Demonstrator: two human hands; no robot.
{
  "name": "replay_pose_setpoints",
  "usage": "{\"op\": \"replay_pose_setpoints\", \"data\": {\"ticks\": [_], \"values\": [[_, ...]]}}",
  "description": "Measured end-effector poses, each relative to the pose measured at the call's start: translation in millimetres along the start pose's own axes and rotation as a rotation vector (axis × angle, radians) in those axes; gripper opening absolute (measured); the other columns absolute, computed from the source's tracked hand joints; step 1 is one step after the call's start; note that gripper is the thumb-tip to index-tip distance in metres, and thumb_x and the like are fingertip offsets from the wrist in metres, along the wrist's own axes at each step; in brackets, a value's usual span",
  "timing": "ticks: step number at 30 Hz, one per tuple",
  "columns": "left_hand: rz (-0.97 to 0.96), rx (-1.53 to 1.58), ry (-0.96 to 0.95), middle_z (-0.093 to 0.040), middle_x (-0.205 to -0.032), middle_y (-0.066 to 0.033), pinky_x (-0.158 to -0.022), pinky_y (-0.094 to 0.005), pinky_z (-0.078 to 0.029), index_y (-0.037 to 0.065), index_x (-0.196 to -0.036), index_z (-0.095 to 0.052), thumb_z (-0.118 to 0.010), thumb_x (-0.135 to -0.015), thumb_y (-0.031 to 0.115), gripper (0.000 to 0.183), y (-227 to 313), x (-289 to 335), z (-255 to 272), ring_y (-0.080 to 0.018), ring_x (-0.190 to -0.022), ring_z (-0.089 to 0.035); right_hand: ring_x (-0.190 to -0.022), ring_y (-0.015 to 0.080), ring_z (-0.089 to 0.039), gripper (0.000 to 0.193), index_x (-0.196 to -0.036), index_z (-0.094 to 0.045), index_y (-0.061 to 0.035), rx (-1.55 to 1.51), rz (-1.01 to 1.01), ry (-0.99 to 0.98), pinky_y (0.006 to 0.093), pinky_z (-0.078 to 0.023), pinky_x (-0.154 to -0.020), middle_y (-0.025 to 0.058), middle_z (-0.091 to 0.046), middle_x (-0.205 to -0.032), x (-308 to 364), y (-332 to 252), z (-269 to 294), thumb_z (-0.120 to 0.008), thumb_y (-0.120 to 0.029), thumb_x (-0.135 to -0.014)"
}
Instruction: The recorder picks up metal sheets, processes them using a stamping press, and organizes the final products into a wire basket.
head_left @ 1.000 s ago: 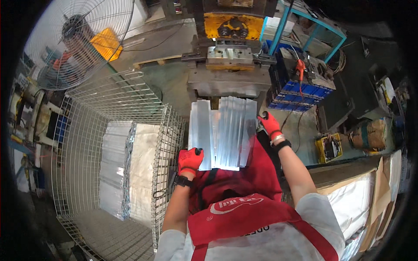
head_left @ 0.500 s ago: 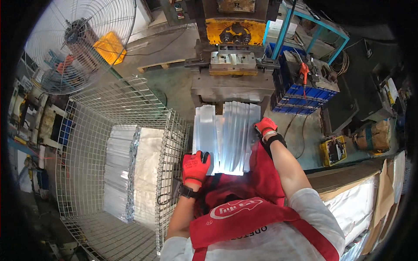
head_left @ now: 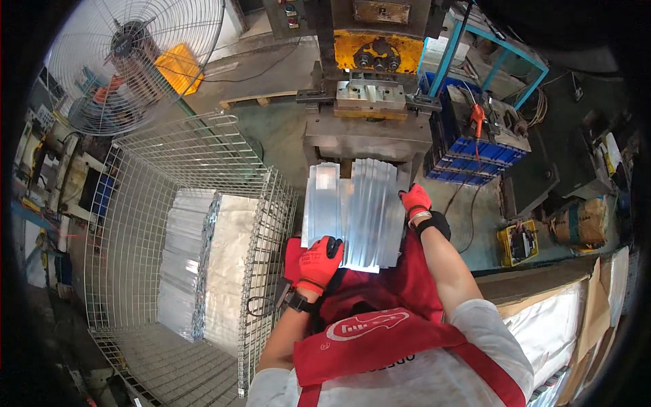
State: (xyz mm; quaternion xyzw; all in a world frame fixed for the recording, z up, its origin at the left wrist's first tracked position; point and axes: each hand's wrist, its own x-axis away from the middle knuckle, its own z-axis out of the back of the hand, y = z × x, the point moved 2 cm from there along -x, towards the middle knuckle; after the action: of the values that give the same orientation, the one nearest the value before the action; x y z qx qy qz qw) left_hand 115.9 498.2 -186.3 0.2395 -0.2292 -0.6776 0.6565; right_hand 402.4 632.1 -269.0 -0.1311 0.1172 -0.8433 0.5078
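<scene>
In front of me lie long, shiny metal strips in two groups: a narrow left pile [head_left: 323, 203] and a wider, fanned right pile [head_left: 371, 214]. My left hand [head_left: 320, 263], in a red work glove with black fingertips, is closed at the near end of the left pile. My right hand [head_left: 416, 200], gloved the same way, has its fingers bent against the right edge of the wider pile. The undersides of the strips, and the fingertips beneath them, are hidden.
A press [head_left: 377, 51] with a metal die [head_left: 369, 95] stands ahead. To my left is a wire basket [head_left: 271, 203] holding stacked strips [head_left: 183, 261], with a large fan [head_left: 132, 44] behind it. Blue crates [head_left: 461, 163] stand right, a yellow bin [head_left: 517, 243] farther right, and an open carton [head_left: 542, 271] nearby.
My left hand has shifted right and slightly up along the near end of the strips. The right hand stays at the right edge. The whole view has shifted slightly.
</scene>
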Motion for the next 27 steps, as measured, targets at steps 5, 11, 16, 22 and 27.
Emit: {"op": "replay_pose_setpoints", "data": {"ticks": [5,11,16,22,27], "values": [[-0.007,0.361,-0.046,-0.059,-0.094,-0.0127,-0.073,-0.0323,-0.046,0.009,-0.111,-0.049,-0.062,-0.074,0.028,0.044,8.9,0.8,-2.0,-0.0239,-0.087,-0.058,-0.077,0.0292,-0.058,0.035,-0.087,-0.052,-0.0026,-0.293,0.12,0.057,0.038,-0.045,-0.067,0.015,-0.059,-0.081,11.8,-10.9,27.0,-0.062,-0.032,-0.069],[0.13,1.119,-0.485,-0.054,-0.099,-0.0086,-0.074,-0.0253,-0.044,0.006,-0.126,-0.031,-0.062,-0.077,0.024,0.061,14.0,-14.8,-51.4,-0.0127,-0.09,-0.053,-0.051,0.0072,-0.041,0.019,-0.066,-0.048,-0.0048,-1.183,0.376,0.027,0.0234,-0.035,-0.047,-0.0029,-0.044,-0.057,16.6,-59.8,85.8,-0.06,-0.015,-0.075],[0.255,1.389,-0.782,-0.055,-0.1,-0.0055,-0.057,-0.0235,-0.047,0.002,-0.108,-0.047,-0.05,-0.085,0.027,0.035,45.4,-30.0,-26.9,-0.0132,-0.081,-0.057,-0.057,0.0023,-0.041,0.013,-0.07,-0.053,-0.0075,-1.394,0.35,-0.128,0.0178,-0.033,-0.05,-0.007,-0.047,-0.063,16.3,-101.2,115.0,-0.059,-0.015,-0.079],[-0.747,0.5,-0.037,-0.05,-0.111,-0.0151,-0.088,-0.0353,-0.038,-0.003,-0.116,-0.042,-0.075,-0.057,0.022,0.071,57.7,-83.9,-7.4,-0.0313,-0.103,-0.047,-0.052,0.0014,-0.035,0.018,-0.076,-0.052,-0.0094,-1.454,0.278,-0.378,0.0194,-0.029,-0.045,-0.0083,-0.041,-0.062,32.2,-117.7,94.0,-0.059,-0.025,-0.079],[-0.26,1.034,-0.342,-0.05,-0.111,-0.0152,-0.086,-0.0329,-0.041,-0.003,-0.115,-0.043,-0.073,-0.056,0.009,0.068,73.3,-101.3,-7.7,-0.0289,-0.103,-0.048,-0.047,0.0024,-0.028,0.027,-0.066,-0.045,-0.0119,-1.307,0.291,-0.286,0.0213,-0.024,-0.041,-0.0086,-0.034,-0.056,17.4,-122.7,93.8,-0.056,-0.033,-0.08]]}}
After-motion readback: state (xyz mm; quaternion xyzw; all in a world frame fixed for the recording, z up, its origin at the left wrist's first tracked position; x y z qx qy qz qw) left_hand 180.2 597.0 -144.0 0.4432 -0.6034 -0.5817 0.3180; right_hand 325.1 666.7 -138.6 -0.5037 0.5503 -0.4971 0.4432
